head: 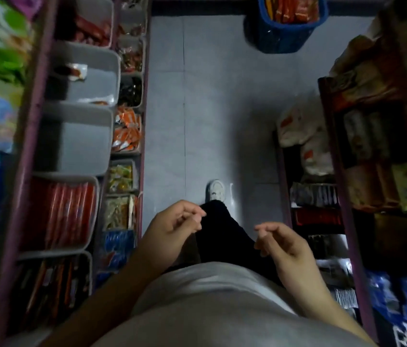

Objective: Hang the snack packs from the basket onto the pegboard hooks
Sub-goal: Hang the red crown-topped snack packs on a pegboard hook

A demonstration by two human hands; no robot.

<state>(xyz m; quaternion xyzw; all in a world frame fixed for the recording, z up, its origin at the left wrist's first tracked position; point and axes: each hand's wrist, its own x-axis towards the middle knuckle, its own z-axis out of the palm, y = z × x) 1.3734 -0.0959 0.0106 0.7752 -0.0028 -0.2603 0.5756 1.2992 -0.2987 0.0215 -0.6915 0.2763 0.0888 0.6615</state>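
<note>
Closest to the viewer is a person's pale shirt front, and just beyond it two bare hands held low over the aisle floor. Both are empty: the left hand has its fingers loosely curled with nothing between them, and the right hand hangs the same way, relaxed and holding nothing. A blue basket stands on the floor well ahead, at about one o'clock from the hands, at the far end of the aisle. It holds orange-red snack packs standing on end, their long sides upright. The basket lies slightly toward the right hand's side, so that hand looks the nearer one, though both are far out of reach and a walk forward seems needed first. Shelves of bins line the nine o'clock side. No pegboard hooks are visible.
</note>
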